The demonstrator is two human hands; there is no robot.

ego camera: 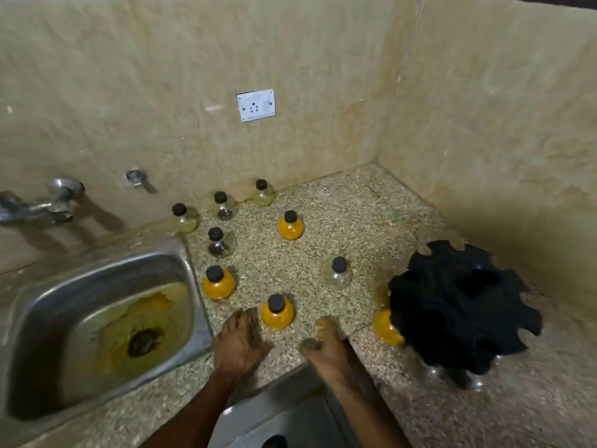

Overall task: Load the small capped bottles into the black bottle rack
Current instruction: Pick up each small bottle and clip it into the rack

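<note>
The left hand (240, 339) and right hand (326, 345) lie flat and empty on the tabletop (323, 227), either side of an orange bottle (277, 313). More bottles stand behind (all with black caps). The rack (462, 305) sits right, one orange bottle (384, 328) touching it.

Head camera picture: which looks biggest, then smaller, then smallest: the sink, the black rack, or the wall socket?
1. Sink, biggest.
2. Black rack.
3. Wall socket, smallest, though it is farthest from the camera, so it looks smaller than it is.
</note>
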